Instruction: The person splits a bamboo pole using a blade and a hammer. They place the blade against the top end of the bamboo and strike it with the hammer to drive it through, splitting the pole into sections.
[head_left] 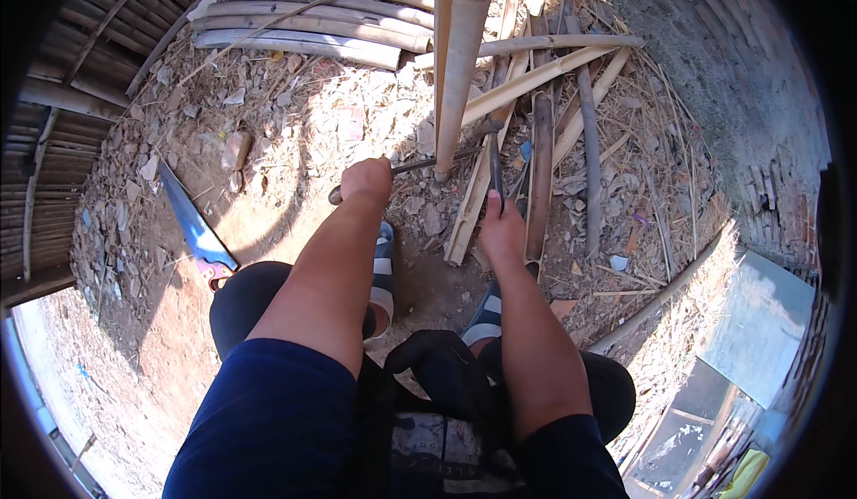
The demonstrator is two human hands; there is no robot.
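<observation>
Upright bamboo: The pole (469, 48) stood in front of me, between my hands and beyond my feet, its lower end at the littered ground (254, 222).
Left hand: My left hand (367, 180) was clamped on the handle of a long knife (424, 165), the fingers wrapped right around it.
Right hand: My right hand (503, 231) was clamped on the handle of a hammer (495, 164), with the head pointing away from me, close to the far end of the knife.
Knife position: The blade lay crosswise at the pole, low down near its foot; whether it was lodged in the bamboo I could not tell.
Work done: A dark gap ran down the pole between a narrow strip and a wider piece, so I judged it split for most of its visible length. Opened, trough-shaped lengths (469, 218) lay to the right, which I took as finished pieces.
Work left: The foot appeared to be the only part not yet parted, though the blade obscured it.
Stacked bamboo: Several lengths (303, 45) lay side by side at upper left, rounded faces up; whole or halved, I could not determine.
Saw: A blue-bladed handsaw (195, 222) lay on the left, out of use.
</observation>
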